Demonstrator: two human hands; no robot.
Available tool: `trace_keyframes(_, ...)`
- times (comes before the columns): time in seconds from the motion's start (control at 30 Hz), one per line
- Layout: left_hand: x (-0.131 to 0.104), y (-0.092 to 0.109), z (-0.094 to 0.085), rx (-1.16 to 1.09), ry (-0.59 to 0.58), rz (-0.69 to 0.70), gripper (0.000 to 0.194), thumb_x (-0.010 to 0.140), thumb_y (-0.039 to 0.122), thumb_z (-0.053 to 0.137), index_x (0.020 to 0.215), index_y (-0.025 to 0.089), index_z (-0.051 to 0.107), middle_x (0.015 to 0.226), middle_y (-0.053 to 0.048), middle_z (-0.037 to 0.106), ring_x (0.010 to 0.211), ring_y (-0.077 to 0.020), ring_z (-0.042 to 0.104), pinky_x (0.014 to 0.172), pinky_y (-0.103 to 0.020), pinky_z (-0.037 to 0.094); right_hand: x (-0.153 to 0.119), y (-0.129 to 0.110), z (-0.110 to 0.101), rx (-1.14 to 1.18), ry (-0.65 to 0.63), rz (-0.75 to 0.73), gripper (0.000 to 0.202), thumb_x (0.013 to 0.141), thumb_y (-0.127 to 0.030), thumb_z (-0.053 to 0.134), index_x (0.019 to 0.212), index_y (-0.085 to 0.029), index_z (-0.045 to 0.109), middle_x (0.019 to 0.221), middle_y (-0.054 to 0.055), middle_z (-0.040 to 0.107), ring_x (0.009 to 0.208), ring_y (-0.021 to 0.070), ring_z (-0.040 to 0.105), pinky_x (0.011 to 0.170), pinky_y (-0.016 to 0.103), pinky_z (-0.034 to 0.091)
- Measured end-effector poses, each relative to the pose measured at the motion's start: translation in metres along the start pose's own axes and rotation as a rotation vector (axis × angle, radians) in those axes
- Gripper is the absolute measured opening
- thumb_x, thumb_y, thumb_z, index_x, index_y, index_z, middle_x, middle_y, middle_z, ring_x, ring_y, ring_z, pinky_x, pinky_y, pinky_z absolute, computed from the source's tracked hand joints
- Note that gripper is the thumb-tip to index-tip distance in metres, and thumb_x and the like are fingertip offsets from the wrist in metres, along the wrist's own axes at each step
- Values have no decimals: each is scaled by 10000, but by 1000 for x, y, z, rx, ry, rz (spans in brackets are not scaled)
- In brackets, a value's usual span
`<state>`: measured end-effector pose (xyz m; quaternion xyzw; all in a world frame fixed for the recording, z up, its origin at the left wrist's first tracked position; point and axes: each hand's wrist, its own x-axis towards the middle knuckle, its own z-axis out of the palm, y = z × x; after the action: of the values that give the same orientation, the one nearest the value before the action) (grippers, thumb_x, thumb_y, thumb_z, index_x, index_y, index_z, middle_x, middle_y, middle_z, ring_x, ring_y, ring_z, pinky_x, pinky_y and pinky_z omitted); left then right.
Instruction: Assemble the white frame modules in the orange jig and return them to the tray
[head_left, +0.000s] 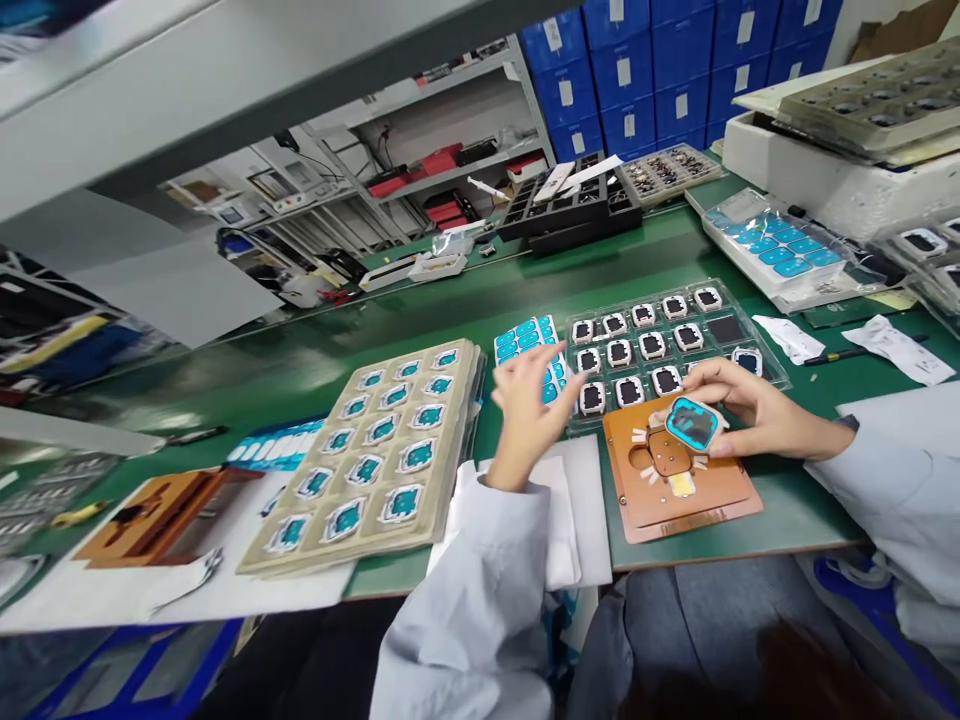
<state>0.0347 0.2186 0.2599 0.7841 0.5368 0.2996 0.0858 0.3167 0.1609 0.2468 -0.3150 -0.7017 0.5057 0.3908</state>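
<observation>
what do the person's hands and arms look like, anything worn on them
The left sleeve and right sleeve are long, loose, creased and pale grey, reaching the wrists. The left hand and right hand are bare, with no gloves.

The fixture plate [626, 500] lay on the surface [652, 260], near the front edge. The right fingers [716, 372] held a unit [691, 424] above the plate. The rear tray [724, 330], carrying units in rows, was located behind the plate. The label sheet [525, 335] lay at that tray's left side, behind the left fingers [564, 402]. The left tray [442, 480], with units in its cells, was positioned farther left. A box [810, 165] stood at right rear.
</observation>
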Motion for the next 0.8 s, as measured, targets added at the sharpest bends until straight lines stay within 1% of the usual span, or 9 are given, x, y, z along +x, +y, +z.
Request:
trace_keyframes(0.03,4,-7,-2,107,8,-142,428,950,509,476,1295,293,610,1390,-109,562,1283,-367,394,1045,-608,310,0,0,-2,43,-21,25,593,780,-491,791,1187,-225,451,1115,103,718,1078,257,674,923,411,514)
trace_keyframes(0.1,11,-19,-6,285,-81,-360,399,926,498,516,1231,275,646,1423,-113,539,1309,-410,357,1024,-635,313,1,0,-6,124,-52,56,584,790,-520,779,1186,-227,465,1095,100,727,1040,254,689,907,409,517)
trace_keyframes(0.2,16,-31,-8,414,-276,-495,460,834,577,629,1182,277,658,1468,-98,487,1348,-419,311,1048,-616,306,1,2,-11,212,-41,66,566,766,-562,785,1143,-236,515,1047,74,729,981,245,704,869,379,532)
trace_keyframes(0.27,17,-36,-8,427,-341,-536,495,765,593,702,1157,294,657,1484,-82,459,1366,-414,289,1067,-586,301,3,3,-18,174,68,59,553,756,-588,776,1129,-251,546,1024,54,724,935,236,701,811,351,540)
trace_keyframes(0.33,18,-40,-8,401,-367,-573,492,726,581,744,1126,308,656,1484,-65,448,1383,-403,273,1079,-551,300,5,6,-30,3,274,62,529,766,-588,756,1140,-263,568,1021,50,710,887,227,680,735,328,526)
trace_keyframes(0.43,21,-46,-6,344,-385,-600,511,684,592,775,1088,303,653,1475,-58,436,1391,-382,273,1097,-505,292,10,16,-58,-495,531,75,491,804,-550,707,1175,-244,606,1062,91,691,888,249,625,756,364,488)
trace_keyframes(0.57,25,-51,-4,320,-392,-613,536,627,606,812,1034,293,660,1470,-56,418,1384,-370,291,1100,-485,297,13,39,-85,-1122,464,113,476,876,-489,552,1243,-199,641,1155,164,669,1044,334,565,929,488,408)
trace_keyframes(0.73,26,-50,-4,313,-368,-615,473,620,592,822,933,270,673,1465,-50,407,1372,-366,304,1088,-481,311,14,53,-82,-1243,468,123,441,920,-480,469,1215,-226,677,1287,149,608,1109,393,500,859,527,413)
trace_keyframes(0.8,26,-50,-5,331,-338,-624,522,599,604,828,963,268,665,1429,-72,437,1362,-380,309,1085,-491,309,16,53,-79,-1257,451,88,410,940,-441,445,1151,-206,707,1238,149,624,1067,375,533,830,496,436)
